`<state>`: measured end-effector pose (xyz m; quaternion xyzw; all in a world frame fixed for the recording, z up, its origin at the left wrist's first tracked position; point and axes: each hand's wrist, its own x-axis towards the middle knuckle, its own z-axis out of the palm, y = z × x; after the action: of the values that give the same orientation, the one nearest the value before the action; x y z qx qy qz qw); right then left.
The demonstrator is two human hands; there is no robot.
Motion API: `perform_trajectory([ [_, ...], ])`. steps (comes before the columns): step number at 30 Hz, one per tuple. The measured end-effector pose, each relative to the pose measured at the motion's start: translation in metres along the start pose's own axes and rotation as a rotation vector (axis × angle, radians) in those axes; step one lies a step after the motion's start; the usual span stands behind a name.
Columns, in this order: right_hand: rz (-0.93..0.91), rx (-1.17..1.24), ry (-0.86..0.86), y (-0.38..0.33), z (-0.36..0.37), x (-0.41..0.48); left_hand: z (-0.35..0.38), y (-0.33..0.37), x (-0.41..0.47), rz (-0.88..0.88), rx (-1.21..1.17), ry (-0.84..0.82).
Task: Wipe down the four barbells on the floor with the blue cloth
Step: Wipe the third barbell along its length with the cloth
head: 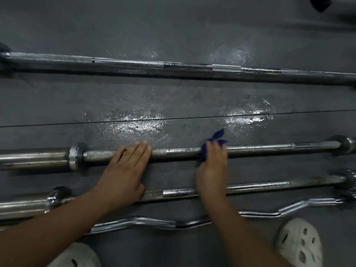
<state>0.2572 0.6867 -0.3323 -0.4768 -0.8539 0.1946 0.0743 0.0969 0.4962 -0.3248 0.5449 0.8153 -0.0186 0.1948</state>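
Four barbells lie side by side on the dark floor. The far long barbell [134, 63] runs across the top. The second barbell [260, 148] lies in the middle. A third barbell [250, 186] lies closer to me, and a curved curl bar [134, 222] is nearest. My left hand [125, 170] rests flat with straight fingers on the second barbell's knurled part. My right hand [212, 166] holds the blue cloth [215, 141] wrapped over the same bar's shaft, right of the left hand.
Wet shiny patches [134, 124] mark the rubber floor between the far bar and the second one. My white perforated shoes [300, 245] stand just below the curl bar. A dark object [320, 2] sits at the top right corner.
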Motion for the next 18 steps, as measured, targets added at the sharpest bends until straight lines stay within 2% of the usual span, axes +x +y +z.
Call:
perform_trajectory([
  [1, -0.11, 0.026, -0.042, -0.022, 0.007, -0.01, 0.0, 0.003, 0.0, -0.01, -0.002, 0.005],
  [3, -0.453, -0.013, -0.205, -0.044, 0.018, -0.025, -0.002, 0.005, 0.001, -0.014, -0.006, 0.016],
  [5, -0.624, -0.088, -0.272, -0.024, 0.009, -0.008, -0.004, 0.002, 0.001, 0.017, 0.003, 0.024],
  [6, -0.593, -0.105, -0.249, -0.001, 0.003, 0.003, -0.005, 0.0, 0.0, 0.034, 0.01, 0.027],
  [9, -0.141, -0.065, -0.091, 0.055, -0.026, 0.025, -0.006, -0.002, 0.002, 0.046, 0.03, 0.034],
  [11, 0.023, -0.043, -0.06, 0.038, -0.024, 0.022, -0.005, 0.005, 0.008, 0.048, 0.021, 0.033],
  [12, -0.006, -0.03, -0.067, 0.019, -0.019, 0.016, -0.005, 0.011, 0.012, 0.057, 0.013, 0.032],
  [14, -0.276, -0.033, -0.168, -0.01, -0.012, 0.002, -0.007, 0.022, 0.02, 0.083, 0.002, 0.036],
  [16, -0.514, -0.092, -0.269, -0.002, -0.022, 0.009, -0.008, 0.028, 0.025, 0.115, 0.006, 0.033],
  [17, -0.515, -0.112, -0.247, 0.019, -0.028, 0.019, -0.007, 0.028, 0.026, 0.126, 0.01, 0.035],
  [18, -0.426, -0.13, -0.186, 0.045, -0.033, 0.029, -0.007, 0.028, 0.026, 0.133, 0.014, 0.038],
])
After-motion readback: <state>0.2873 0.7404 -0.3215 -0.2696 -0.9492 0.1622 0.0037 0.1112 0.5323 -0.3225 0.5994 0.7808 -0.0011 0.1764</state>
